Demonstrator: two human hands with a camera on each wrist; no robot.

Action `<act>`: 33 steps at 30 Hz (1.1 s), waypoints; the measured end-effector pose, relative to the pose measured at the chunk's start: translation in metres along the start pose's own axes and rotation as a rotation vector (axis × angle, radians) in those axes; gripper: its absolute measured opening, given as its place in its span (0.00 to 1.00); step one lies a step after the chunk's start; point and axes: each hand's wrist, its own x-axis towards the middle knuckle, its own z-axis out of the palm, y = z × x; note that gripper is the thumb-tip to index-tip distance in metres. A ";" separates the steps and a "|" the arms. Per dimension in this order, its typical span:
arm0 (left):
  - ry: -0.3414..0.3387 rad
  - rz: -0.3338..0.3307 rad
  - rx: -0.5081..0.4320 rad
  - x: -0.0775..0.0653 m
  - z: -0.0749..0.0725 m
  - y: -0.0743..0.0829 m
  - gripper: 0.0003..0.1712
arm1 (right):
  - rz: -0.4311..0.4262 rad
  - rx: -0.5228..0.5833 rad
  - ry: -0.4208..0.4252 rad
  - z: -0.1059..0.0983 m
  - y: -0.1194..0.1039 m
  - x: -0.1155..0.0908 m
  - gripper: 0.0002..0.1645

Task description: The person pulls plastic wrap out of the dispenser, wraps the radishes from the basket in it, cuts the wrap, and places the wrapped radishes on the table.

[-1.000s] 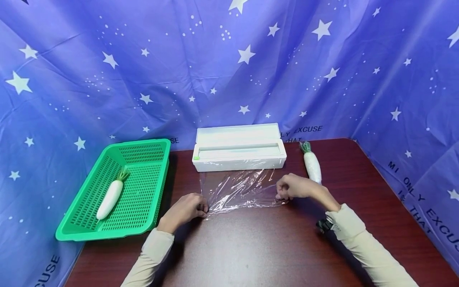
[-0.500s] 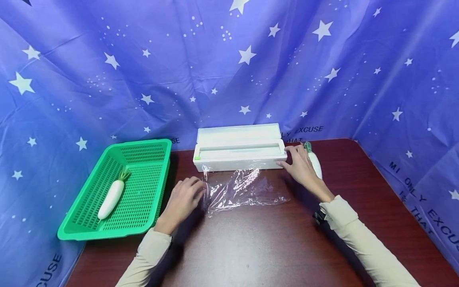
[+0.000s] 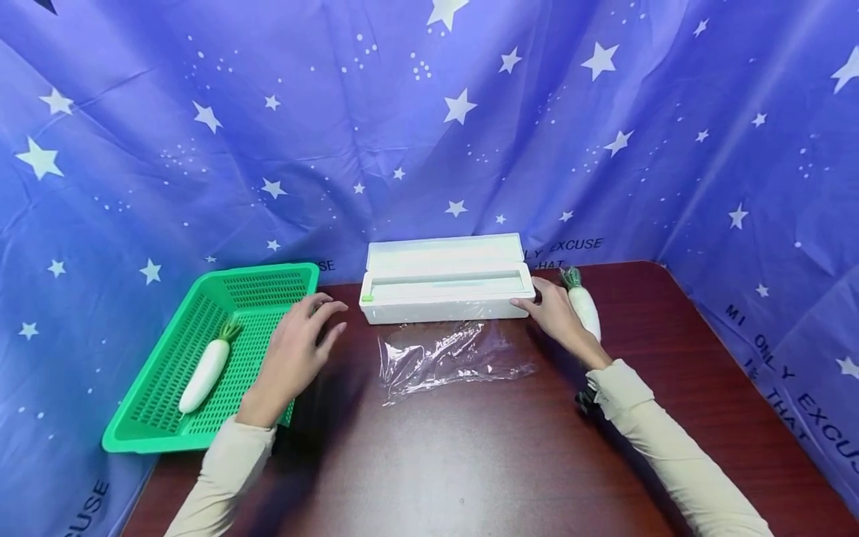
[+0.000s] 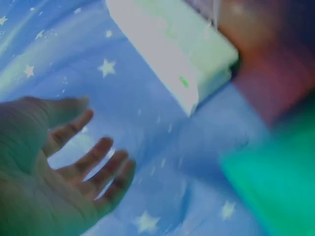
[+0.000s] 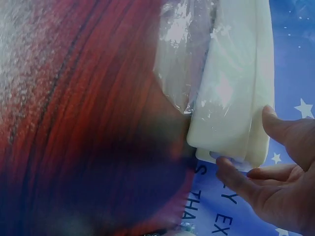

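A white cling film box [image 3: 443,307] stands at the back of the table with its lid raised. A clear sheet of cling film [image 3: 450,362] runs from its front edge onto the table, wrinkled. My right hand [image 3: 555,313] holds the box's right end, thumb and fingers at its corner. In the right wrist view the thumb [image 5: 275,125] touches one edge and the fingers [image 5: 236,179] the end face. My left hand [image 3: 295,354] is raised over the right edge of the green basket [image 3: 121,429], fingers spread and holding nothing, left of the box.
A white radish with green leaves [image 3: 204,375] lies inside the basket. Another radish [image 3: 584,309], shiny with wrap, lies on the table [image 3: 456,462] just beyond my right hand. A purple starry cloth [image 3: 403,112] hangs behind and at both sides.
My left hand has let go of the film's near-left corner and moved left toward the basket. My right hand has left the film's right corner for the box's right end.
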 end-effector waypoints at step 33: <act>-0.340 -0.519 0.051 0.009 -0.111 -0.127 0.36 | -0.079 -0.027 0.012 -0.001 -0.003 0.005 0.20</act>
